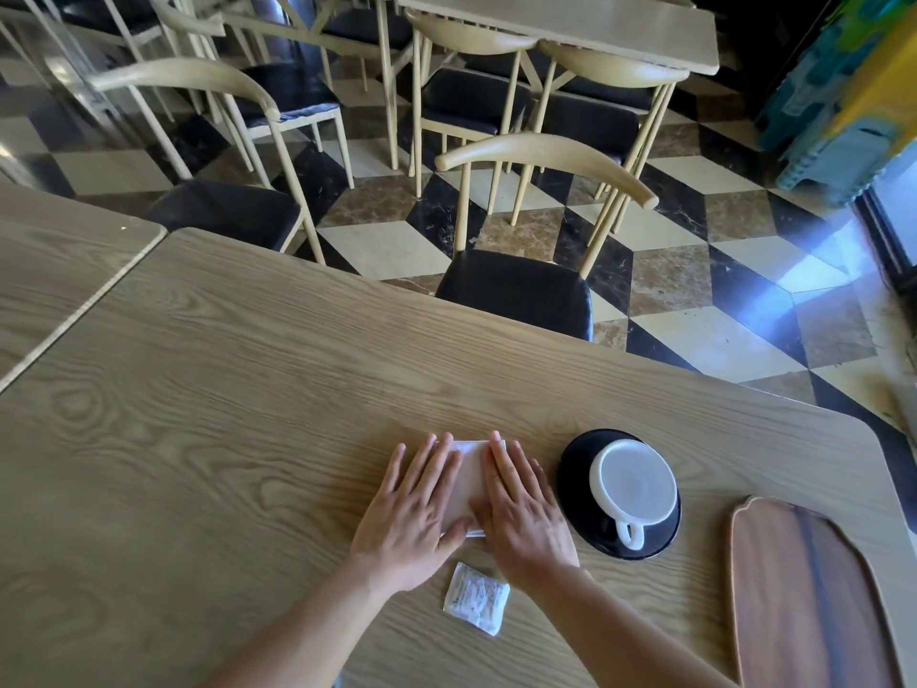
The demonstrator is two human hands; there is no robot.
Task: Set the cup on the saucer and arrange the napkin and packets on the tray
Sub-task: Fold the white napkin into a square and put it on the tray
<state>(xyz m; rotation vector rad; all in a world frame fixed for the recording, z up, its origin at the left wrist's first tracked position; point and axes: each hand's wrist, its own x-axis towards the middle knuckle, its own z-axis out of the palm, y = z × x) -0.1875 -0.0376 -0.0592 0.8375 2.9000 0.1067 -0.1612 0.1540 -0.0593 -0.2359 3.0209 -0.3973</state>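
Note:
A white napkin lies flat on the wooden table, mostly covered by both hands. My left hand presses on its left half with fingers spread. My right hand lies flat on its right half. A white cup stands on the black saucer just right of my right hand, handle toward me. One white packet lies on the table between my wrists. The dark wooden tray sits at the right edge, with nothing on the part in view.
The table stretches wide to the left and back. A second table abuts it at the far left. A chair with a black seat stands behind the far table edge. More chairs and tables fill the tiled floor beyond.

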